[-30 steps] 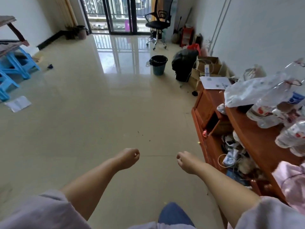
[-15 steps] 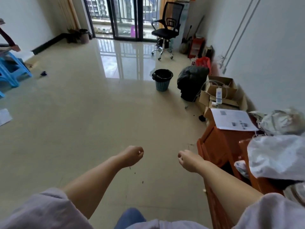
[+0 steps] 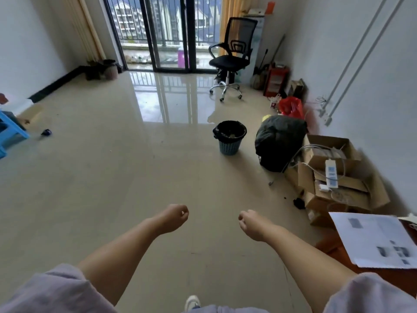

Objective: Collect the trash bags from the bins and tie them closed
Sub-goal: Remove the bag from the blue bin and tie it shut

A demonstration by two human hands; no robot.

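Bin (image 3: 229, 137) contents too small to tell; paper (image 3: 374, 240) print blurred.

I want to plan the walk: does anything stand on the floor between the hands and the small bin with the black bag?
Nothing visible does. Bare floor lies between both hands, left hand and right hand, and the bin.

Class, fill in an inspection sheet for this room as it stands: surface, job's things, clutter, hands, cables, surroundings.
Surface: glossy tiled floor, small dark scraps on it.
Job's things: blue bin with black liner, trash inside; full black trash bag beside it.
Clutter: cardboard boxes, red bag, printed sheet.
Hands: left hand and right hand curled, holding nothing.
Cables: white cable and power strip over the boxes.
Surroundings: office chair, balcony door, blue stool.
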